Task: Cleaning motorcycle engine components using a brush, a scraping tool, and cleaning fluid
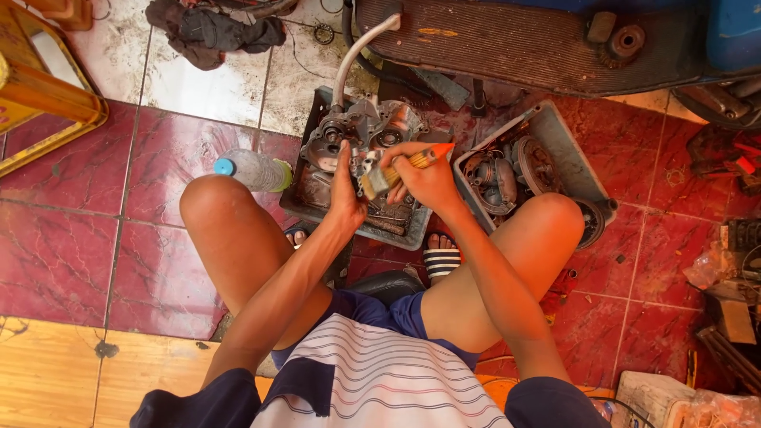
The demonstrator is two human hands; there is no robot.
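My right hand [424, 178] grips a paintbrush with an orange handle [420, 161], its bristles pointing left toward a small grey metal part. My left hand [346, 190] holds that small metal part [365, 164] against the brush. Both hands hover over a dark tray [305, 202] that carries a grey engine casing [361, 127] with a curved white pipe rising from it. My bare knees flank the tray as I sit low.
A second grey tray [567, 147] at the right holds round engine parts. A plastic bottle with a blue cap [252, 170] lies left of the first tray. A scooter's footboard [515, 43] spans the top. A yellow stool stands top left, clutter at the right edge.
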